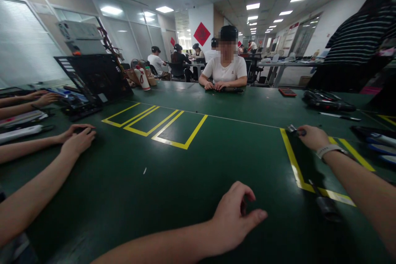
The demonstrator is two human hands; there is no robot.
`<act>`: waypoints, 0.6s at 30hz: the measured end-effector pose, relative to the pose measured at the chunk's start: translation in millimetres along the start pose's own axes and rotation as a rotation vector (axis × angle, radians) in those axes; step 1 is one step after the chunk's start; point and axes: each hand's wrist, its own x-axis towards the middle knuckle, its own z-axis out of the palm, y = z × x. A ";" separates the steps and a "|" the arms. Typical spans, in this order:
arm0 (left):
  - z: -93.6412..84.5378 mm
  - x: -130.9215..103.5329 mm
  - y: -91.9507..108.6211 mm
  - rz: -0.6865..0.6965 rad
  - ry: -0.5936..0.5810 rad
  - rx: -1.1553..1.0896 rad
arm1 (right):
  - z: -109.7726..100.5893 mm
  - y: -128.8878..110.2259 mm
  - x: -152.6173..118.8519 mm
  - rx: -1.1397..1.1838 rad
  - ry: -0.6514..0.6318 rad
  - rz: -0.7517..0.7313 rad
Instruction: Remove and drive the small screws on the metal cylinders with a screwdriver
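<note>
My left hand [233, 216] rests low over the green table [198, 173], fingers curled, thumb apart, and nothing in it. Farther off, at the right, my right hand [312, 138] is closed on a small dark object with a shiny metal end [291, 128]; its kind I cannot make out, since the fingers cover much of it. That hand is at the upper part of a yellow tape outline [292, 161]. Nearer me, a dark tool with a thin shaft and a thick cylindrical end [328, 209] lies across the outline's lower edge.
Several yellow tape outlines [170, 144] mark the table's left half. A co-worker's hands [77, 138] rest at the left, near a black equipment frame [95, 76]. Another person [227, 70] sits opposite. A black device [328, 100] and blue-edged tools [383, 148] lie right.
</note>
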 end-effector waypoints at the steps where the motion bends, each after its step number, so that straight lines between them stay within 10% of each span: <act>1: 0.4 0.5 1.3 -0.002 -0.005 0.003 | 1.0 -5.8 -2.8 -0.018 -0.072 0.002; 18: -12.3 18.0 -16.2 -0.015 0.171 -0.110 | -23.9 -138.2 -144.4 0.459 -0.545 -0.468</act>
